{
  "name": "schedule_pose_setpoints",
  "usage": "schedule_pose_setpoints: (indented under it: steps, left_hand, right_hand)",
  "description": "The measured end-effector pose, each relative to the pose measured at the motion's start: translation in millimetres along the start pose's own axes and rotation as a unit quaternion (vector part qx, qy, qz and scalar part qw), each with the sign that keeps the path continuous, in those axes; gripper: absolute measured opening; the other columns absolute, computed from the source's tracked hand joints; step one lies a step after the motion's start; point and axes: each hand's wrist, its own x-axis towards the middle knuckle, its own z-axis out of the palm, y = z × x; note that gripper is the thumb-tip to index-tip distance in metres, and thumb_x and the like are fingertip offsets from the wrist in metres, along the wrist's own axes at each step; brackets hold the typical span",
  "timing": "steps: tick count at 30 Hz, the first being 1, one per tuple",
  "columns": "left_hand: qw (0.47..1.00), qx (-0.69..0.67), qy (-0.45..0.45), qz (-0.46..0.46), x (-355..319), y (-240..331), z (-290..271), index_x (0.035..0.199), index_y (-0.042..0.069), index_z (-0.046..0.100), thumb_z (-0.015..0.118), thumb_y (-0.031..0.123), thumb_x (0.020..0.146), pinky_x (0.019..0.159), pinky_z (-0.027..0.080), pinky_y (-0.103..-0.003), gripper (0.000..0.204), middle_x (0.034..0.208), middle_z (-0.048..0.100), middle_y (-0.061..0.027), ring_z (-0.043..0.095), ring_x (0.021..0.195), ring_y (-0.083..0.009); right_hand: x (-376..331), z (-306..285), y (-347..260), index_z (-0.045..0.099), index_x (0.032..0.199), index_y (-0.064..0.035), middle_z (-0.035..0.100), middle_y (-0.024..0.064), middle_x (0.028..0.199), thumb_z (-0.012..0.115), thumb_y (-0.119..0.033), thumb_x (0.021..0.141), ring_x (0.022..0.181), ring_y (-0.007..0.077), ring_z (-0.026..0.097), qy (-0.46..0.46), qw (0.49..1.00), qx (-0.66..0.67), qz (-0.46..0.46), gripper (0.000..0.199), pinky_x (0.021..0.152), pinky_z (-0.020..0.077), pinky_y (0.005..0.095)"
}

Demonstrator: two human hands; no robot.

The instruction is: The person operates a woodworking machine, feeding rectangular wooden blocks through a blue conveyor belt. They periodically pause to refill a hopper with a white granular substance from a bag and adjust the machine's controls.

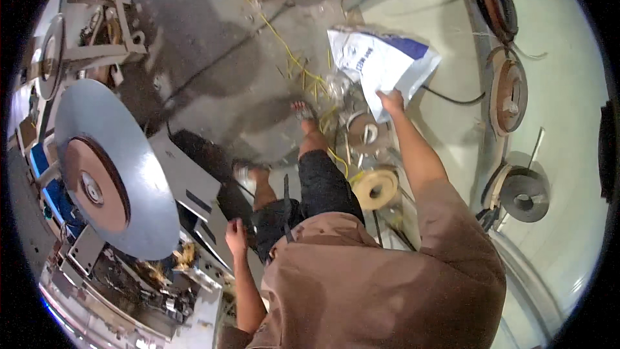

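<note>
My right hand grips the lower corner of a white plastic bag with a dark blue patch and printing. The bag hangs out in front of me, over the floor near the pale wall. My left hand is at my side with its fingers curled in, and nothing shows in it. Nearest to that hand is a grey machine cabinet. A large reel with a grey metal disc and a wound brown coil stands left of the cabinet.
Rolls of strip, one cream and one brown, lie at my right. Dark and brown coils lean along the pale wall. A yellow cable trails over the floor, amid plastic scraps. A wooden frame stands far left.
</note>
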Motion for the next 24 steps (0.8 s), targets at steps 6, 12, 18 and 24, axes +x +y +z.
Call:
schedule_pose_setpoints:
  steps: [6,12,18,24]
  left_hand:
    - [0.995,-0.019,-0.071,0.062,12,165,3,0.129,0.0,0.069,0.064,0.032,0.11,0.077,0.055,-0.036,0.038,0.097,0.076,-0.0109,0.07,0.085,-0.0187]
    - [0.995,-0.037,-0.089,0.03,31,177,46,0.129,0.001,0.07,0.063,0.034,0.11,0.084,0.055,-0.033,0.039,0.103,0.075,-0.009,0.068,0.091,-0.0166]
    - [0.992,0.031,-0.124,-0.005,69,122,123,0.123,-0.002,0.07,0.062,0.027,0.109,0.078,0.055,-0.032,0.033,0.093,0.073,-0.0087,0.068,0.084,-0.0156]
    - [0.986,-0.014,-0.033,-0.166,64,-62,121,0.117,-0.001,0.069,0.06,0.023,0.11,0.076,0.056,-0.033,0.027,0.094,0.072,-0.007,0.068,0.084,-0.0162]
  right_hand:
    - [-11,1,37,0.072,0.114,0.0039,0.074,0.0291,0.103,0.066,-0.046,0.103,0.101,0.0433,0.074,0.009,0.996,-0.016,-0.084,0.052,0.089,0.0537,0.0557]
    - [25,-40,94,0.063,0.134,-0.0052,0.07,0.0104,0.133,0.048,-0.035,0.11,0.121,0.0269,0.064,-0.349,0.696,0.626,0.033,0.042,0.108,0.0478,0.0404]
    - [158,-27,107,0.05,0.154,-0.0059,0.059,0.0142,0.152,0.045,-0.033,0.108,0.144,0.0302,0.053,-0.153,0.731,0.642,0.175,0.054,0.123,0.0394,0.049]
    - [178,269,62,0.048,0.155,-0.0066,0.056,0.0138,0.155,0.046,-0.028,0.105,0.145,0.0291,0.051,-0.13,0.945,0.298,-0.03,0.054,0.125,0.0362,0.0469]
